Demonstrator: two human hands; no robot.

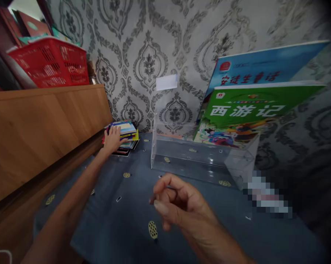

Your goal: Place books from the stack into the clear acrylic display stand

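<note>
At the far left of the table, a stack of books [129, 136] lies against the wall. My left hand [113, 139] reaches out to it, fingers over the light-blue top book [127, 127] and thumb along its front edge. My right hand [182, 205] hangs over the near middle of the table, fingers loosely curled and apart from the thumb, with nothing visible between them. Beyond it stands a clear acrylic book rack [182, 167]. A green book [245, 110] with Chinese characters leans upright in the rack's right part, and a blue book [253, 66] stands behind it.
A dark blue patterned cloth [105, 216] covers the table. Left of it rises a wooden cabinet or board [44, 121] with a red plastic basket [50, 62] on top. Patterned wallpaper [143, 44] closes off the back. A white label [167, 82] tops the rack's left side. A pixelated patch hides something at right.
</note>
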